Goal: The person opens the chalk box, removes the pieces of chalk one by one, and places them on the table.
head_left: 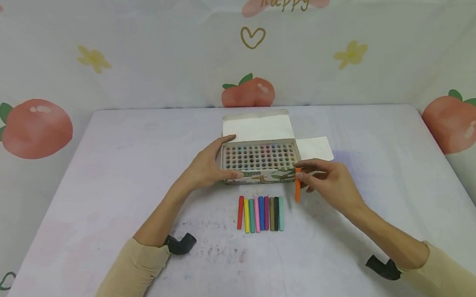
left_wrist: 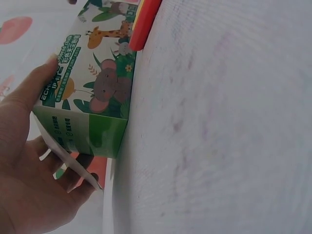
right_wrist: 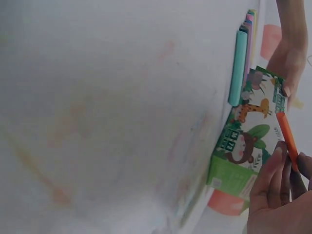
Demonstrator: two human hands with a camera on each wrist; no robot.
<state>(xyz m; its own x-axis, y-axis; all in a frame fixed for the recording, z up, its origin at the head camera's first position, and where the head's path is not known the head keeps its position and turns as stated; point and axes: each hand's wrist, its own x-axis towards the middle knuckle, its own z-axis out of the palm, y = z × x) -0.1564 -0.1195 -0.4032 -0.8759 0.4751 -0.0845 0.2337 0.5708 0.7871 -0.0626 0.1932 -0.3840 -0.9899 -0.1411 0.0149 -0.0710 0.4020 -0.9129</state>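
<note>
An open chalk box with a holed insert stands at the middle of the table; chalk ends show in its holes. My left hand grips the box's left end, thumb on the printed front and fingers toward the back. Beside the front right corner, my right hand pinches an orange chalk stick between thumb and fingers, its lower end hanging down. The right wrist view shows the orange chalk before the box's printed front. Several chalk sticks of different colours lie side by side in front of the box.
The box's white lid is folded back, and a side flap sticks out to the right. Coloured chalk smudges mark the white tabletop. Behind rises a white cloth printed with fruit. Black straps sit at both wrists.
</note>
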